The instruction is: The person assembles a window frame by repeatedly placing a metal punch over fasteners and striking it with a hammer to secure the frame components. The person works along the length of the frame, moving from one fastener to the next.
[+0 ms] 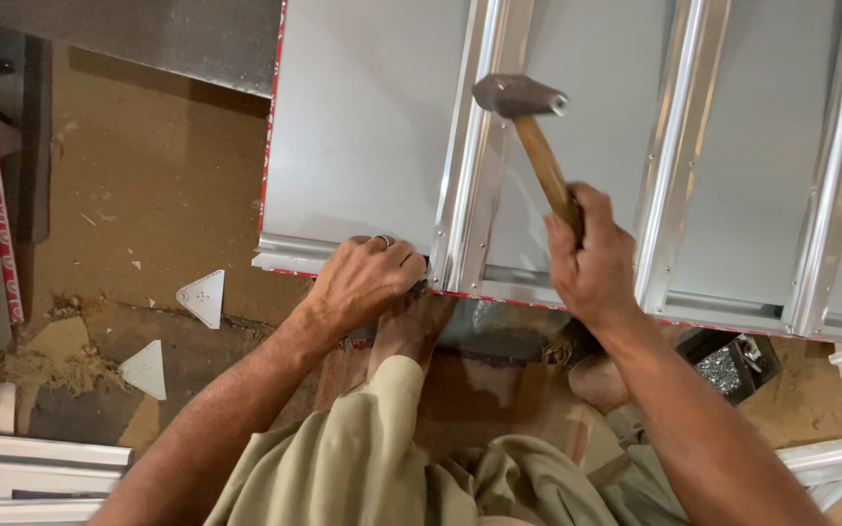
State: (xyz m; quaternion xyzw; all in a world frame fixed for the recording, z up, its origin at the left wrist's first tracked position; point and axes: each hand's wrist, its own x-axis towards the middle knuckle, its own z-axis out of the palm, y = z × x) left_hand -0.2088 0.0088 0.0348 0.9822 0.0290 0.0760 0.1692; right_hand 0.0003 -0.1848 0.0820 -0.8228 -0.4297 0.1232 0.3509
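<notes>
My right hand (pixel 593 261) grips the wooden handle of a hammer (pixel 530 125), whose steel head is raised over a ribbed aluminium panel (pixel 372 136). My left hand (pixel 367 278), with a ring on one finger, is pinched at the panel's near edge beside a raised metal rib (pixel 470 175). Whatever the left fingers hold is too small to see. The panel lies flat on the floor with red trim along its edge.
Two white triangular metal corner plates (pixel 204 296) lie on the brown floor to the left. Aluminium strips (pixel 31 463) lie at the lower left and lower right. A small box of screws (pixel 733 365) sits near my right knee. My bare foot (pixel 409 331) rests under the panel edge.
</notes>
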